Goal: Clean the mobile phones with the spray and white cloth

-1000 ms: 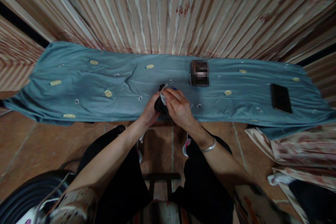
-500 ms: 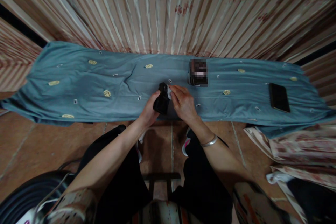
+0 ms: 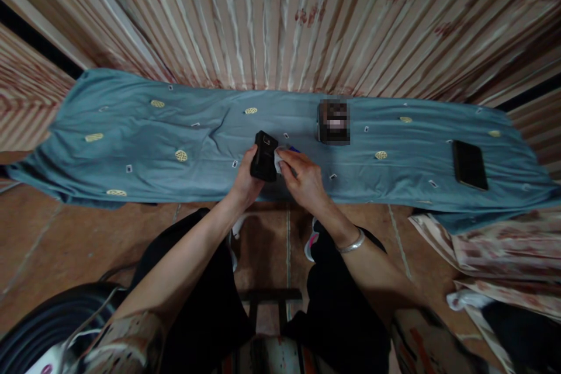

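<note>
My left hand (image 3: pixel 246 180) is closed on a small black box-shaped device (image 3: pixel 265 158), held tilted over the cloth. Its upper face carries a small pale-edged mark; I cannot make out its exact kind. My right hand (image 3: pixel 303 178) pinches a crumpled white wipe (image 3: pixel 277 159) against the device's right edge. Something blue (image 3: pixel 295 149) shows just behind the right fingers, mostly hidden by them. A silver bangle circles the right wrist.
A teal patterned cloth (image 3: pixel 210 172) covers the long low surface. On it stand a pixelated dark box (image 3: pixel 333 123) and, far right, a flat black phone-like slab (image 3: pixel 470 165). Pleated curtains (image 3: pixel 272 23) hang behind. A black coiled hose or cable (image 3: pixel 52 327) lies lower left.
The black device has turned so that its marked face shows more. My right hand has shifted slightly down with the wipe, and the blue thing has come into view.
</note>
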`<state>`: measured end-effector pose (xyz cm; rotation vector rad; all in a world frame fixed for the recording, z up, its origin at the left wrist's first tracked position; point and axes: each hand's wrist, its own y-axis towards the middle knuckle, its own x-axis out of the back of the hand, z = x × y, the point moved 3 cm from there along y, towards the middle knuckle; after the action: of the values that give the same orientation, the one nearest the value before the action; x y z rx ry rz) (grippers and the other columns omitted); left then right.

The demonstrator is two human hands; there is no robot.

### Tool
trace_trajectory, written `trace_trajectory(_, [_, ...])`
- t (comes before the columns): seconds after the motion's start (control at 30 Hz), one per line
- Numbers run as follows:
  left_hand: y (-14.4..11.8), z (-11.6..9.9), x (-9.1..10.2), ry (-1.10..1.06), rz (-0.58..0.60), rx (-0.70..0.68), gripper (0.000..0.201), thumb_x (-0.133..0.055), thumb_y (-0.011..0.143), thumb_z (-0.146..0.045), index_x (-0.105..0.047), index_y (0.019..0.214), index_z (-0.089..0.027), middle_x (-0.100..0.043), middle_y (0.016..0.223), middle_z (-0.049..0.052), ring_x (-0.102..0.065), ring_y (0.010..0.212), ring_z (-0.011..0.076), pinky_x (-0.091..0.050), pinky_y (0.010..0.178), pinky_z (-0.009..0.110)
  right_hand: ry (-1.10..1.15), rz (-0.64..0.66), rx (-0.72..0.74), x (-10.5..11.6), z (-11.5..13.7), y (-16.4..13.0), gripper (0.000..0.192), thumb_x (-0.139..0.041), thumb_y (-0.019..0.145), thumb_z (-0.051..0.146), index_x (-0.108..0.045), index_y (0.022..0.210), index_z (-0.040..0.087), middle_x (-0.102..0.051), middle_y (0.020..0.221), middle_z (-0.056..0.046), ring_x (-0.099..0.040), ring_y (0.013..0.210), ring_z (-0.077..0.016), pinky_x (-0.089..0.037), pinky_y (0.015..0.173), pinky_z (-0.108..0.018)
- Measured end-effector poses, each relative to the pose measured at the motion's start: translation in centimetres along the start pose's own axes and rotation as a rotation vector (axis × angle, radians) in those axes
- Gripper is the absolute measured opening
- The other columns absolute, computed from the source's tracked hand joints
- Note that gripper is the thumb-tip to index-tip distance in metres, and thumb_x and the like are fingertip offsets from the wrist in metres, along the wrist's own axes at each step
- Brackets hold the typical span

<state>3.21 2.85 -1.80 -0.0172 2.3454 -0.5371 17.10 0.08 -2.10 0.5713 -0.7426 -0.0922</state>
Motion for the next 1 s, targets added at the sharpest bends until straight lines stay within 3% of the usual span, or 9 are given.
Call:
trace_trajectory(0.3, [1.3,-0.6,1.0,0.040,0.005,-0.046,0.037,-0.056,0.102,-0.043,-0.069,0.076,-0.019,-0.068,0.070,-0.001,-0.060,0.064,0.0125,-0.050,0.067,0.024,0.147,0.011,-0.007,-0.5,0.9,-0.7,0.029,-0.055,0.102,0.025,-0.077,0.122,0.026,-0.080,0.125,-0.005,-0.075,0.117,-0.0222,-0.058,0.107,-0.040])
trace_trajectory(0.5, [0.5,0.0,0.2,0.056,0.025,-0.064,0.032,-0.057,0.101,-0.033,-0.069,0.076,-0.018,-0.066,0.071,-0.002,-0.059,0.064,0.0120,-0.048,0.070,0.024,0.175,-0.012,-0.107,0.0,-0.4,0.0,0.029,-0.058,0.100,0.026,-0.078,0.121,0.027,-0.081,0.124,-0.003,-0.074,0.118,-0.0220,-0.058,0.108,-0.040])
trace_trajectory(0.73, [-0.9,0.4,-1.2,0.083,0.053,-0.029,0.044,-0.040,0.107,-0.019,-0.070,0.075,-0.017,-0.065,0.065,-0.001,-0.058,0.064,0.0121,-0.047,0.072,0.024,0.224,-0.072,-0.255,0.9,-1.7,0.7,0.027,-0.060,0.097,0.030,-0.081,0.115,0.027,-0.082,0.118,-0.002,-0.077,0.109,-0.0232,-0.060,0.101,-0.040])
trace_trajectory(0.9, [-0.4,0.0,-0.7,0.079,0.075,-0.084,0.044,-0.041,0.107,-0.020,-0.069,0.074,-0.017,-0.064,0.065,-0.002,-0.056,0.061,0.0115,-0.046,0.068,0.024,0.337,-0.065,-0.305,0.2,-1.3,0.5,0.026,-0.062,0.097,0.033,-0.081,0.113,0.026,-0.084,0.108,-0.001,-0.078,0.101,-0.0225,-0.061,0.095,-0.037])
trace_trajectory(1.0, [0.3,-0.3,0.0,0.086,0.063,-0.110,0.037,-0.052,0.105,-0.027,-0.069,0.073,-0.018,-0.065,0.068,-0.002,-0.056,0.060,0.0117,-0.045,0.064,0.024,0.406,-0.052,-0.306,-0.5,-0.9,0.2,0.026,-0.063,0.096,0.035,-0.082,0.110,0.026,-0.084,0.107,-0.001,-0.078,0.099,-0.0224,-0.061,0.093,-0.038])
